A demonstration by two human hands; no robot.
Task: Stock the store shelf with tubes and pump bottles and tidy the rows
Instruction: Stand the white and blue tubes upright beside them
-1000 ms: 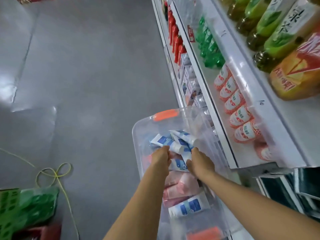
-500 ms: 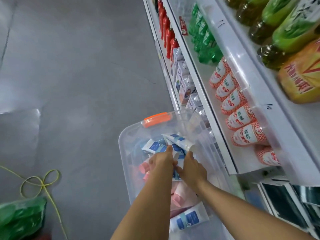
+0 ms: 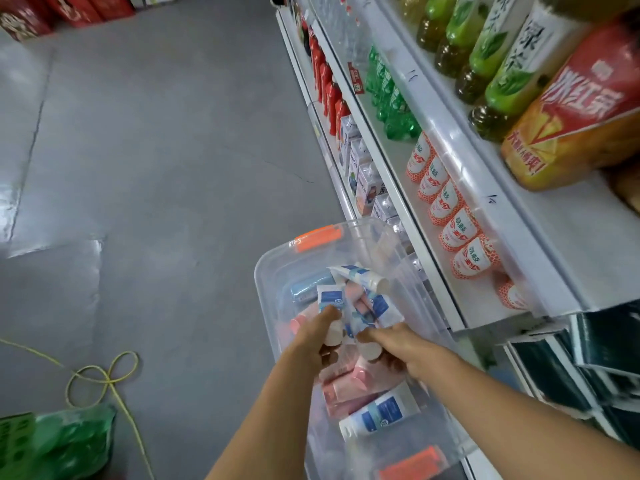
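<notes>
Person stands at the store shelf (image 3: 446, 188), both forearms reaching down into a clear plastic bin (image 3: 273, 271) with orange latches, set just left of the shelf edge. Left hand (image 3: 313, 337): fingers curled around a bunch of white-and-blue tubes (image 3: 356, 303), caps toward the palm, crimped ends fanning up and away. Right hand (image 3: 405, 348): fingers curled onto the same bunch from the right, beside a white cap. More tubes lie in the bin: pink ones (image 3: 349, 386) under the hands, one white-and-blue tube (image 3: 379, 414) nearer. Shelf tiers to the right carry red-netted bottles (image 3: 460, 230), green bottles, tea bottles. Yellow cord (image 3: 104, 375) on the grey floor, far left.
</notes>
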